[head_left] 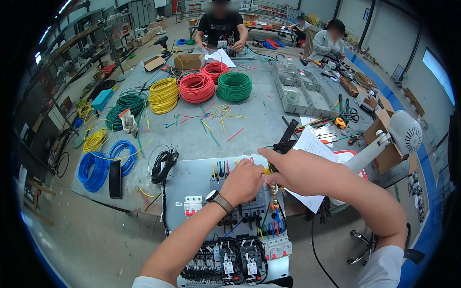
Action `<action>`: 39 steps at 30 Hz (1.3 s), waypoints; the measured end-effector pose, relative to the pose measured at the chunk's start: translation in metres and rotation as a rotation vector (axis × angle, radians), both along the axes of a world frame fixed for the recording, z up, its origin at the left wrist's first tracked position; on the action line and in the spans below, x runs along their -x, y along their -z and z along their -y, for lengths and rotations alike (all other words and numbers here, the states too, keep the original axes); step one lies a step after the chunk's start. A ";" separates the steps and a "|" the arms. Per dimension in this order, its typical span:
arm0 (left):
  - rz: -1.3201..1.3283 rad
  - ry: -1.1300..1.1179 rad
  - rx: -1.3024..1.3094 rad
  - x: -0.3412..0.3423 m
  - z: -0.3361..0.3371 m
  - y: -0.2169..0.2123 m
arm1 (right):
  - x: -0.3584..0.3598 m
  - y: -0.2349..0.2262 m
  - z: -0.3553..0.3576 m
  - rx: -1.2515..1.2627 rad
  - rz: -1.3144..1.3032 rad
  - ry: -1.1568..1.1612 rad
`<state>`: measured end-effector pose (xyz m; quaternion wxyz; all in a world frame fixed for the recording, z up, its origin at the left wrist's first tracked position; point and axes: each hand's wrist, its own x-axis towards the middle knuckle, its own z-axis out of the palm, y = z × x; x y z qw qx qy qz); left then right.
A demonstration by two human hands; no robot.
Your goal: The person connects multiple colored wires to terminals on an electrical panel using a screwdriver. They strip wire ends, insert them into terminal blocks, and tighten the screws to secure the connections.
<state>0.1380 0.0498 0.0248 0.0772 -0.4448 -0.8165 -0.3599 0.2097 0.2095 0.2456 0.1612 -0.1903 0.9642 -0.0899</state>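
Note:
A grey metal panel [189, 180] fitted with circuit breakers and contactors lies in front of me, with coloured wires running between the parts. My left hand [244, 181], a watch on its wrist, rests closed on the upper middle of the panel, pinching a yellow wire [267, 171]. My right hand [293, 169] grips a black-handled hand tool [284, 139] whose tip points down to the same spot beside the left hand. Under the two hands a yellow wire runs down the panel.
Coils of wire lie across the grey table: blue [98, 165], yellow [163, 94], red [196, 87], green [234, 85]. Cut wire scraps [216, 117] litter the middle. A white sheet of paper [314, 146], a white fan [406, 134] and cardboard boxes stand right. Two people work at the far end.

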 end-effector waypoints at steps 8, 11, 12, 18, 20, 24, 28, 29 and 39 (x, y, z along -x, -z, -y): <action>-0.059 0.060 0.036 0.003 -0.001 -0.003 | -0.002 0.018 -0.020 -0.271 -0.484 -0.505; -0.045 0.022 0.036 0.007 -0.001 0.001 | 0.012 0.029 0.000 -0.282 -0.228 -0.053; -0.029 0.027 0.080 0.008 -0.003 0.002 | 0.015 0.031 0.003 -0.221 -0.157 0.095; -0.045 -0.003 -0.070 0.004 -0.003 0.003 | 0.001 0.008 -0.026 -0.151 -0.353 -0.325; -0.044 0.004 -0.060 0.003 -0.002 0.001 | 0.003 0.008 -0.029 -0.341 -0.566 -0.449; 0.090 0.017 -0.032 0.003 -0.002 -0.006 | 0.010 0.006 -0.013 -0.487 -0.307 -0.209; 0.263 -0.164 -0.224 0.014 0.008 -0.001 | 0.000 0.008 -0.016 -0.292 -0.206 -0.068; 0.317 -0.212 -0.220 0.027 0.017 0.000 | -0.001 0.003 -0.018 -0.293 -0.145 -0.091; 0.395 -0.148 0.325 0.090 -0.006 -0.014 | -0.003 0.008 -0.037 -0.297 -0.567 -0.573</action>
